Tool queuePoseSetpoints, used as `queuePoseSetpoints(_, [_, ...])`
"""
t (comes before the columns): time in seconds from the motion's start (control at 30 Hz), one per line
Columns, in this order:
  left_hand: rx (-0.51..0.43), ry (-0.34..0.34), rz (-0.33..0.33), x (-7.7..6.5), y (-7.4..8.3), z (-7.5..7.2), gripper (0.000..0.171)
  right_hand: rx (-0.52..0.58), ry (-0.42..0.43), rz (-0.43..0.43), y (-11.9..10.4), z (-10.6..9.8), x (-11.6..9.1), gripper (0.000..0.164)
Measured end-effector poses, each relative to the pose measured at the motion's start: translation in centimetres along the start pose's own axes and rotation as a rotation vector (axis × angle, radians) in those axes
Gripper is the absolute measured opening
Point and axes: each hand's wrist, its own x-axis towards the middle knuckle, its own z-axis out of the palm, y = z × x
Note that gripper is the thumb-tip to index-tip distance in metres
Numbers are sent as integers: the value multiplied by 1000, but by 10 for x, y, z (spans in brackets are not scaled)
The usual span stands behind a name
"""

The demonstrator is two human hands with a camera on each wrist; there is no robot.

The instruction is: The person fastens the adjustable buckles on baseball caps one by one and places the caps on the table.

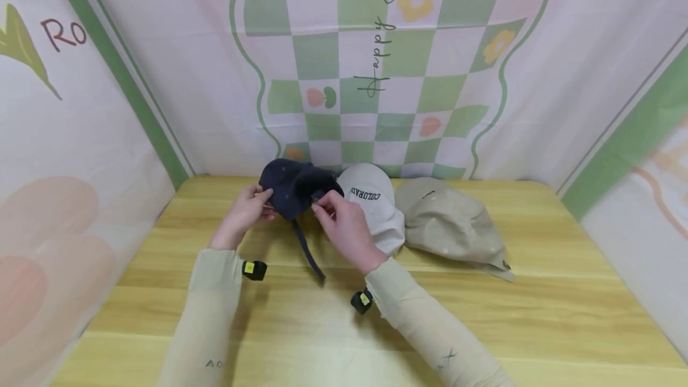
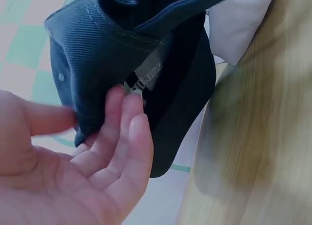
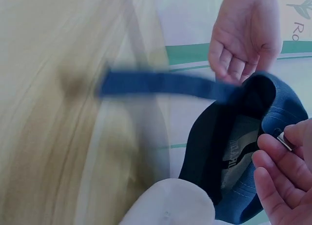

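Observation:
A navy baseball cap (image 1: 285, 189) is held up over the back left of the table, its inside and pale label (image 3: 239, 149) facing the wrist cameras. My left hand (image 1: 248, 209) grips one edge of it, thumb on the outer cloth and fingers tucked inside the rim. On the opposite side my right hand (image 1: 348, 226) pinches a small metal buckle (image 3: 285, 142) at the cap's back edge. The loose navy strap (image 1: 308, 251) hangs free below the cap, blurred in the right wrist view. Close beside the right hand lies a white cap (image 1: 371, 196) with dark lettering.
To the right of the white cap, a beige cap (image 1: 454, 220) lies against it on the wooden table (image 1: 564, 309). Patterned cloth (image 1: 360, 52) hangs behind the table's back edge and along both sides. Small black wrist cameras sit under both sleeves.

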Motion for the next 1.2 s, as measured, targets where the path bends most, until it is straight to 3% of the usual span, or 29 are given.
queuePoseSetpoints(0.1, [21, -52, 62, 0, -4, -1, 63, 14, 17, -33, -3, -2, 2, 4])
queuePoseSetpoints(0.2, [16, -123, 102, -1, -7, -2, 79, 22, 33, -49, -5, -5, 4, 4])
queuePoseSetpoints(0.37, [24, -231, 112, -2, -11, -2, 77, 30, 51, -51, -8, -8, 6, 4])
queuePoseSetpoints(0.47, [41, -260, 116, -2, -13, -2, 76, 38, 60, -57, -9, -9, 7, 5])
queuePoseSetpoints(0.6, [-16, -217, 83, 0, -13, 1, 81, 41, 72, -72, -9, -10, 7, 5])
queuePoseSetpoints(0.73, [-78, -115, 41, 6, -12, 6, 68, 54, 70, -85, -10, -10, 8, 6])
queuePoseSetpoints(0.83, [-57, -66, 5, 8, -13, 8, 64, 66, 67, -92, -11, -11, 8, 6])
queuePoseSetpoints(1.07, [1, -115, -64, 9, -17, 9, 89, 72, 66, -86, -12, -11, 8, 5])
queuePoseSetpoints(1.2, [-36, -134, -96, 11, -21, 12, 97, 76, 69, -90, -13, -11, 9, 5])
